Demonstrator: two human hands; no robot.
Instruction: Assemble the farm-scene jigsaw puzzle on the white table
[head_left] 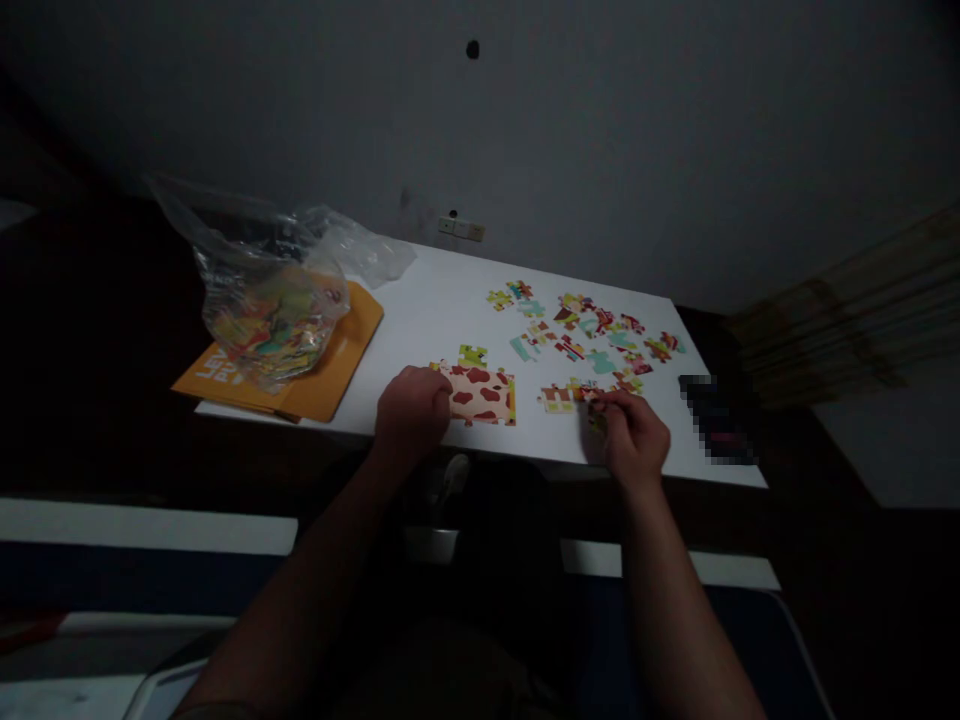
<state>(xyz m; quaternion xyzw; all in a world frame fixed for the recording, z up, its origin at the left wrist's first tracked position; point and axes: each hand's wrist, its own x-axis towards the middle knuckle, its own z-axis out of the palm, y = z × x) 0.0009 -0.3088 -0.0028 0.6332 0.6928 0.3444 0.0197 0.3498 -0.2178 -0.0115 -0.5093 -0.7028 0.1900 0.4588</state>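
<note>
On the white table, a joined patch of puzzle pieces [480, 393] shows a pale body with reddish-brown spots. My left hand [412, 412] rests at its left edge, fingers curled in; whether anything is in them is hidden. My right hand [636, 432] pinches a small puzzle piece [592, 395] between thumb and fingers, over the front part of the table. Just left of it lie brown-and-cream puzzle pieces [556, 398]. Farther back, several loose puzzle pieces [600, 330] in green, red and teal are scattered.
An orange folder-like package [352, 350] lies at the table's left, under a clear plastic bag [274, 320] with more colourful pieces inside. A dark, pixelated object [716, 420] is at the right edge. Behind the table [420, 300] stands a wall with a socket [461, 229].
</note>
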